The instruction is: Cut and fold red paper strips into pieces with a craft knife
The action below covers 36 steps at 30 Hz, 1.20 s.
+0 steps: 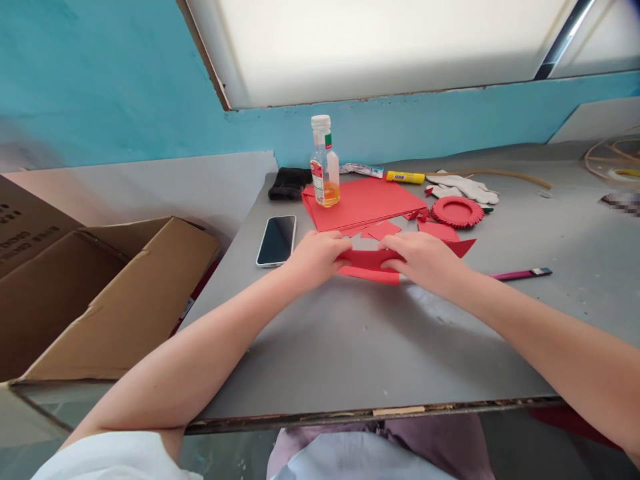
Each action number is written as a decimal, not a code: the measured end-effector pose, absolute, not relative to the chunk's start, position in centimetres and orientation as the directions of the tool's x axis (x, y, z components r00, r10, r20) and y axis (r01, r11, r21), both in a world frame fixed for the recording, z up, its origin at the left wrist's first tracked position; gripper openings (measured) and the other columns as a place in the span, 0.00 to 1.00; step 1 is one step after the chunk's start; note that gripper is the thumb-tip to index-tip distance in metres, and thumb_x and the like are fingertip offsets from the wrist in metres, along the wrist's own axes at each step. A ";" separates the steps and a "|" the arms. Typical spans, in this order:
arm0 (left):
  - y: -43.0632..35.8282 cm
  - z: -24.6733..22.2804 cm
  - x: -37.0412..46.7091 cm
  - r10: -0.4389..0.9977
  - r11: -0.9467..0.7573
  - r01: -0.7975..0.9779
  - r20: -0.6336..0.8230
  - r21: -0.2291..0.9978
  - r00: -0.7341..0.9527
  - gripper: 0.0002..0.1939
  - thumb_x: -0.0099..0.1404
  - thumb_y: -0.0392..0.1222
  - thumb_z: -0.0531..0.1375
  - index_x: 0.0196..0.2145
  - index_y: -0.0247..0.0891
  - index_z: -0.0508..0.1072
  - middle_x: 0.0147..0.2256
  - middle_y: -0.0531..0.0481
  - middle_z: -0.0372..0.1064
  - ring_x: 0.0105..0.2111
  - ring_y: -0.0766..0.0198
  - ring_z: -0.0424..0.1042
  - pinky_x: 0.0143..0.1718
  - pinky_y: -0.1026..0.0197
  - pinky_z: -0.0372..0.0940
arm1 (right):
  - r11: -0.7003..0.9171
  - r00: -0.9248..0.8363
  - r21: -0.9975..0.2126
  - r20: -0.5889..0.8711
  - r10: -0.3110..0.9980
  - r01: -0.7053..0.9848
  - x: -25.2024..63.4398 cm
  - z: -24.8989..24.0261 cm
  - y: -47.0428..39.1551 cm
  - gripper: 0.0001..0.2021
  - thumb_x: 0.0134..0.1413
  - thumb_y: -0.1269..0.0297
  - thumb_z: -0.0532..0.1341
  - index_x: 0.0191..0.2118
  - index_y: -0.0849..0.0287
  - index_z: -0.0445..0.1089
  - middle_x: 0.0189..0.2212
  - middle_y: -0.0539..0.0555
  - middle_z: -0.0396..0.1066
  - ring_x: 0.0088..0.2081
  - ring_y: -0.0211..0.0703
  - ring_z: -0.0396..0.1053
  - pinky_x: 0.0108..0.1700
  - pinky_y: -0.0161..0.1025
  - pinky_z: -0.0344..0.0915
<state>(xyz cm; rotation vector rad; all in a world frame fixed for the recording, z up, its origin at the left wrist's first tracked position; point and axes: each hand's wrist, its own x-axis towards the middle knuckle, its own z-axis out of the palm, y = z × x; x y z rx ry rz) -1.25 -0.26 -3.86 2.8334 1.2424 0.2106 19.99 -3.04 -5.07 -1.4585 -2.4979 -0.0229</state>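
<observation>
A red paper strip (367,259) is stretched between my two hands, a little above the grey table. My left hand (323,257) pinches its left part, and my right hand (417,260) pinches it farther right, with a pointed end sticking out beyond that hand. Red paper sheets (370,198) lie behind the hands, with smaller cut red pieces (383,230) in front of them. To the right of these pieces rests a round red paper ring with a fringed edge (457,211).
On the table (320,360), a phone (277,241) lies left of my left hand. A bottle (325,163) stands on the sheets. Behind are a yellow glue stick (405,177) and white gloves (465,187). A purple cutter (520,274) lies right, an open cardboard box (115,307) left.
</observation>
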 end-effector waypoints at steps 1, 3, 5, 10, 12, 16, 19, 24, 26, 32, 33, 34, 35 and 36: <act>-0.2 -3.9 -1.2 0.737 -0.676 0.730 0.091 0.095 0.670 0.06 0.61 0.37 0.53 0.30 0.38 0.70 0.31 0.51 0.67 0.31 0.63 0.67 0.29 0.64 0.54 | 0.487 -0.464 -0.112 0.181 0.867 0.866 20.0 -5.2 -3.0 0.03 0.53 0.67 0.54 0.35 0.56 0.63 0.27 0.51 0.66 0.30 0.41 0.62 0.29 0.36 0.51; -0.1 -4.1 -1.2 0.736 -0.676 0.729 0.056 0.104 0.674 0.06 0.61 0.37 0.54 0.30 0.38 0.70 0.31 0.51 0.68 0.31 0.64 0.67 0.28 0.64 0.55 | 0.464 -0.455 -0.127 0.097 0.885 0.877 20.0 -5.5 -3.0 0.03 0.54 0.66 0.53 0.31 0.56 0.63 0.26 0.50 0.65 0.29 0.41 0.62 0.27 0.36 0.50; 0.1 -4.0 -1.7 0.736 -0.675 0.730 0.023 0.108 0.677 0.05 0.60 0.37 0.54 0.31 0.39 0.71 0.31 0.52 0.69 0.31 0.63 0.68 0.29 0.65 0.56 | 0.455 -0.453 -0.141 0.052 0.890 0.879 20.1 -5.5 -2.9 0.07 0.56 0.65 0.52 0.27 0.56 0.62 0.25 0.49 0.64 0.28 0.40 0.62 0.26 0.35 0.49; 1.4 -2.0 -4.9 0.808 -0.565 0.811 -0.100 0.149 0.581 0.16 0.57 0.46 0.56 0.44 0.45 0.69 0.39 0.52 0.69 0.38 0.58 0.68 0.32 0.63 0.60 | 0.415 -0.421 -0.273 0.042 0.906 0.868 20.2 -4.6 -2.6 0.12 0.58 0.59 0.49 0.27 0.56 0.60 0.28 0.51 0.64 0.31 0.40 0.62 0.29 0.36 0.54; 2.0 -1.1 -6.2 0.823 -0.505 0.843 -0.192 0.184 0.535 0.18 0.57 0.48 0.55 0.46 0.48 0.67 0.42 0.53 0.69 0.39 0.58 0.68 0.32 0.63 0.61 | 0.406 -0.431 -0.321 -0.009 0.902 0.856 19.8 -4.6 -2.6 0.12 0.59 0.57 0.49 0.29 0.56 0.61 0.31 0.52 0.64 0.34 0.41 0.62 0.31 0.37 0.57; 2.5 -0.6 -7.2 0.819 -0.418 0.892 -0.354 0.171 0.452 0.22 0.55 0.54 0.57 0.48 0.50 0.66 0.45 0.51 0.67 0.40 0.58 0.68 0.33 0.63 0.62 | 0.396 -0.438 -0.285 -0.097 0.894 0.873 18.4 -5.8 -2.4 0.08 0.54 0.58 0.55 0.31 0.57 0.61 0.37 0.56 0.64 0.40 0.47 0.62 0.36 0.39 0.58; 2.2 -1.0 -6.6 0.822 -0.428 0.889 -0.339 0.162 0.457 0.24 0.56 0.56 0.55 0.50 0.49 0.66 0.47 0.49 0.66 0.42 0.57 0.67 0.35 0.62 0.62 | 0.383 -0.426 -0.286 -0.105 0.899 0.879 18.0 -6.5 -2.1 0.07 0.51 0.60 0.58 0.32 0.57 0.62 0.37 0.56 0.64 0.38 0.47 0.62 0.33 0.39 0.58; 1.5 -2.0 -5.4 0.795 -0.519 0.833 -0.250 0.192 0.553 0.32 0.56 0.59 0.57 0.56 0.48 0.59 0.55 0.46 0.58 0.52 0.53 0.59 0.46 0.57 0.59 | 0.414 -0.468 -0.339 -0.093 0.879 0.845 18.1 -6.8 -1.9 0.06 0.50 0.61 0.58 0.31 0.55 0.61 0.30 0.52 0.64 0.35 0.44 0.64 0.30 0.35 0.58; 1.4 -2.5 -5.0 0.766 -0.580 0.791 -0.199 0.196 0.611 0.37 0.55 0.61 0.57 0.59 0.48 0.55 0.59 0.45 0.51 0.57 0.52 0.52 0.52 0.54 0.53 | 0.434 -0.480 -0.344 -0.057 0.875 0.833 18.2 -6.6 -2.1 0.04 0.50 0.63 0.58 0.31 0.55 0.61 0.31 0.51 0.64 0.34 0.42 0.63 0.30 0.35 0.57; 0.8 -3.2 -3.9 0.692 -0.719 0.685 0.030 0.115 0.721 0.35 0.55 0.58 0.60 0.58 0.47 0.57 0.44 0.46 0.64 0.46 0.54 0.61 0.55 0.44 0.44 | 0.540 -0.501 -0.170 0.227 0.835 0.824 18.5 -5.7 -3.4 0.08 0.57 0.71 0.49 0.33 0.59 0.64 0.36 0.56 0.62 0.29 0.38 0.60 0.30 0.36 0.55; 0.7 -3.2 -3.6 0.689 -0.724 0.683 0.071 0.093 0.721 0.32 0.55 0.56 0.61 0.55 0.46 0.61 0.41 0.46 0.64 0.43 0.55 0.62 0.52 0.46 0.48 | 0.563 -0.513 -0.128 0.287 0.809 0.817 18.5 -5.7 -3.4 0.09 0.58 0.71 0.48 0.33 0.60 0.64 0.36 0.57 0.62 0.29 0.38 0.60 0.30 0.36 0.54; 0.6 -3.2 -3.4 0.686 -0.727 0.682 0.102 0.078 0.720 0.28 0.55 0.54 0.61 0.52 0.44 0.65 0.39 0.47 0.64 0.41 0.55 0.62 0.49 0.50 0.53 | 0.581 -0.523 -0.102 0.330 0.786 0.808 18.6 -5.8 -3.4 0.10 0.59 0.71 0.47 0.33 0.60 0.65 0.37 0.57 0.63 0.30 0.38 0.60 0.30 0.36 0.55; 0.5 -3.2 -3.2 0.684 -0.729 0.681 0.116 0.074 0.720 0.23 0.56 0.52 0.61 0.48 0.42 0.68 0.37 0.47 0.64 0.40 0.56 0.62 0.45 0.54 0.55 | 0.598 -0.536 -0.094 0.348 0.769 0.796 18.6 -6.0 -3.4 0.11 0.59 0.70 0.47 0.33 0.61 0.65 0.37 0.58 0.64 0.30 0.38 0.61 0.30 0.35 0.55; 0.4 -3.2 -3.0 0.685 -0.729 0.680 0.111 0.080 0.720 0.17 0.58 0.49 0.60 0.43 0.41 0.69 0.36 0.47 0.65 0.39 0.56 0.62 0.42 0.57 0.57 | 0.616 -0.555 -0.088 0.349 0.755 0.783 18.6 -6.2 -3.3 0.11 0.59 0.70 0.47 0.34 0.61 0.65 0.37 0.58 0.65 0.30 0.38 0.61 0.30 0.36 0.55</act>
